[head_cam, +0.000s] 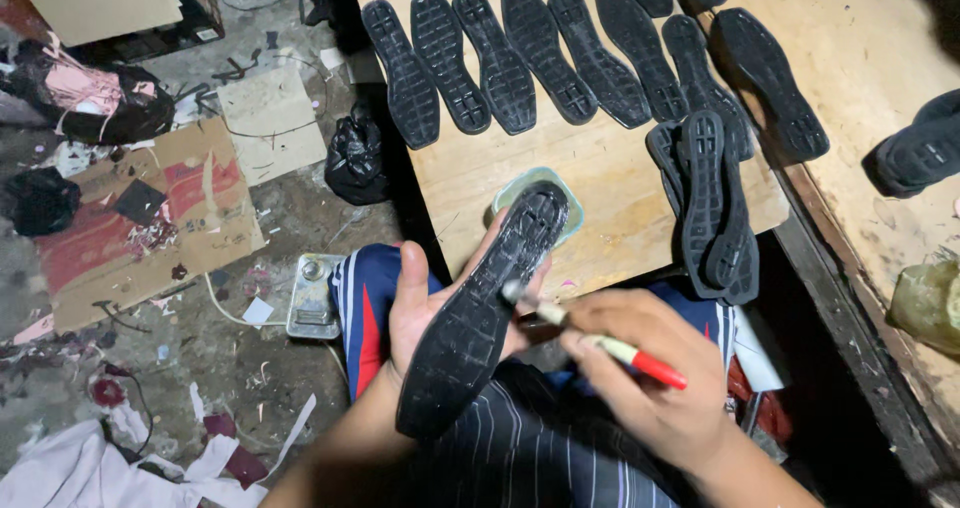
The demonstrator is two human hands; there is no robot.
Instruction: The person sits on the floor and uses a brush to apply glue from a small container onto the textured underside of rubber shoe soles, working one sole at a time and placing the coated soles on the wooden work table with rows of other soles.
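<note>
Our left hand cups a black shoe sole over our lap; our right hand grips a red-handled brush against it. A flattened red-and-brown cardboard box lies on the floor, left.

A matt black rubber shoe sole with a moulded, ridged tread is seen. The brush handle appears glossy red plastic. The board is bare, stained plywood. Striped cloth looks soft and matt.
</note>
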